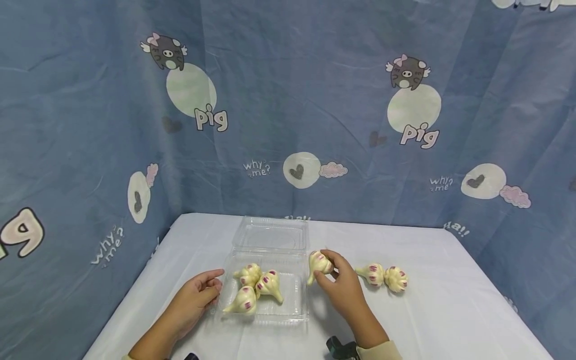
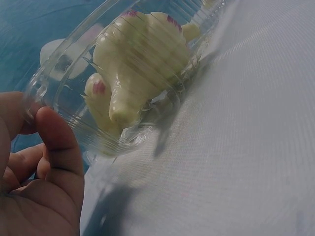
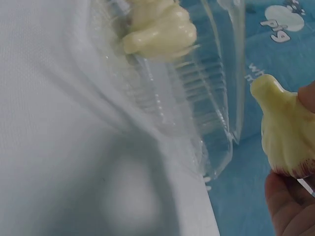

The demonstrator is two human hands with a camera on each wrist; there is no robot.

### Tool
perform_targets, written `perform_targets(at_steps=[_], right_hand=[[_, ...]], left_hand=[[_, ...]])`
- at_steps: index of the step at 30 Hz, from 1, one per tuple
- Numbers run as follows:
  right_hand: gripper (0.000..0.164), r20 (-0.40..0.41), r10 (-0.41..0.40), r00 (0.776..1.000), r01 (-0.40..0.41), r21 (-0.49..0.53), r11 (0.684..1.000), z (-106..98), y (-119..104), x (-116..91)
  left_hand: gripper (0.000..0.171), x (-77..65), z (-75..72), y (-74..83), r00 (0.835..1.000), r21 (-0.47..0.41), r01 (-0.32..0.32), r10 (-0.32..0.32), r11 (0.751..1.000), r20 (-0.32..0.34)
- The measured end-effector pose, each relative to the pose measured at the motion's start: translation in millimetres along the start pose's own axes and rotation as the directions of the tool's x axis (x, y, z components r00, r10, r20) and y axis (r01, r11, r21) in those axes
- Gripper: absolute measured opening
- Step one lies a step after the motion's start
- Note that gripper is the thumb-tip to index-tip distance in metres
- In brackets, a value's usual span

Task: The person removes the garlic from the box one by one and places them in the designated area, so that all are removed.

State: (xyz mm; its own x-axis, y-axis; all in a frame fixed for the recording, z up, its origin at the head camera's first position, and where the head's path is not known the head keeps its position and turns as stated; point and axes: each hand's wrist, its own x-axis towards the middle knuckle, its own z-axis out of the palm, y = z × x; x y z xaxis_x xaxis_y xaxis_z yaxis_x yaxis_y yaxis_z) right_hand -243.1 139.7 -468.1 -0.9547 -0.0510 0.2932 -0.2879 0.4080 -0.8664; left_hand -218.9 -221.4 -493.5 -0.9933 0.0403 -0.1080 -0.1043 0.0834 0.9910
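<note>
A clear plastic clamshell box [image 1: 294,295] lies on the white table with its lid [image 1: 270,237] folded back. Three garlic bulbs [image 1: 243,301], cream with purple patches, sit in the left part of its base. My left hand [image 1: 193,302] is at the box's left side; in the left wrist view, thumb and a finger [image 2: 58,130] pinch its rim. Just beyond the right wall, my right hand [image 1: 344,287] holds another garlic bulb [image 1: 318,264] between thumb and fingers, stem pointing down toward the box. The right wrist view shows that bulb [image 3: 286,130] raised above the table.
Two more garlic bulbs [image 1: 396,279] lie side by side on the table, right of my right hand. A blue printed curtain [image 1: 288,110] stands behind the white-covered table [image 1: 441,310] and along its sides.
</note>
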Motion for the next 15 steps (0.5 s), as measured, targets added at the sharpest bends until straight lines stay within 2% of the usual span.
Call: perform_targets(at_steps=[7, 15], right_hand=[[0.051, -0.03, -0.006, 1.0, 0.007, 0.015, 1.0, -9, 5, -1], [0.053, -0.035, 0.025, 0.999, -0.024, 0.023, 0.999, -21, 7, -1]], left_hand=[[0.053, -0.3, -0.2, 0.4, 1.0, 0.003, 0.001, -0.001, 1.0, 0.002], [0.052, 0.2, 0.5, 0.8, 1.0, 0.011, 0.011, -0.011, 1.0, -0.011]])
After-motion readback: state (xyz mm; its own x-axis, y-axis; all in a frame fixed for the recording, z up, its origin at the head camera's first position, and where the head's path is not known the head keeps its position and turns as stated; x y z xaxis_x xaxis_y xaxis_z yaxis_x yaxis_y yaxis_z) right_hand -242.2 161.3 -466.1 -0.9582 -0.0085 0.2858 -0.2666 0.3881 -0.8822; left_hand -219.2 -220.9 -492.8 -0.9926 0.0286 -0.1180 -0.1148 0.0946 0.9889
